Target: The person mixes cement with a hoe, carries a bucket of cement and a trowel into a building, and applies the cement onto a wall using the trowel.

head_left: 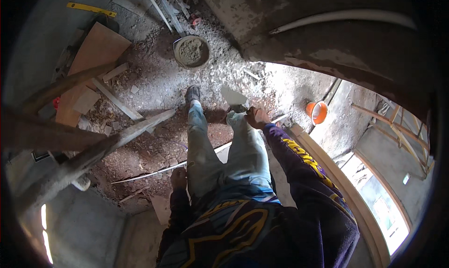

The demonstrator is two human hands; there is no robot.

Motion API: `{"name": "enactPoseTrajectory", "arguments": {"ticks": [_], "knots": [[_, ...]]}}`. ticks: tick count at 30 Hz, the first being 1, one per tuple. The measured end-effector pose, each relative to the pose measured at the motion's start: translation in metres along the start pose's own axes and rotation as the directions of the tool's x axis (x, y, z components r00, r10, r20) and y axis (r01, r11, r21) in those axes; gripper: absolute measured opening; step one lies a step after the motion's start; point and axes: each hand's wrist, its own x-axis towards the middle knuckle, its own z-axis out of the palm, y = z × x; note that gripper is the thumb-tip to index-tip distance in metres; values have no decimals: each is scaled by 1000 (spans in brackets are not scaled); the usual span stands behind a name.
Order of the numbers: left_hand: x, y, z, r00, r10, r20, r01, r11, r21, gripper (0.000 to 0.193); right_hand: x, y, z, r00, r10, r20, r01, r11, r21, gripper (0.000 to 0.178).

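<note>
My right hand (257, 118) is closed round the handle of a trowel, held beside my right leg. The trowel's flat grey blade (233, 97) points away from me over the rubble floor. At my left side my left hand (178, 178) hangs low next to my thigh; its back shows, and its fingers are hidden. Ahead of my feet stands a round bucket (206, 57) with grey mortar (191, 50) in it, apart from both hands.
Rough wooden poles (93, 153) slant across the left. Behind them lie a brown board (100, 46), planks and a yellow spirit level (91, 9). An orange bucket (319, 112) lies tilted at the right, near a long timber (336, 188). Debris covers the floor (140, 155).
</note>
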Motion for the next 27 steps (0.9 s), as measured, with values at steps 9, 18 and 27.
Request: {"name": "enactPoseTrajectory", "arguments": {"ticks": [9, 18, 27], "knots": [[93, 24, 41, 931, 357, 77, -363, 886, 288, 26, 143, -30, 133, 974, 209, -83, -194, 968, 159, 29], [173, 36, 51, 846, 471, 251, -514, 590, 623, 31, 294, -89, 100, 951, 212, -226, -210, 977, 31, 30], [200, 36, 38, 862, 399, 315, -502, 574, 647, 31, 479, -88, 182, 916, 16, -402, 9, 998, 60, 26]]}}
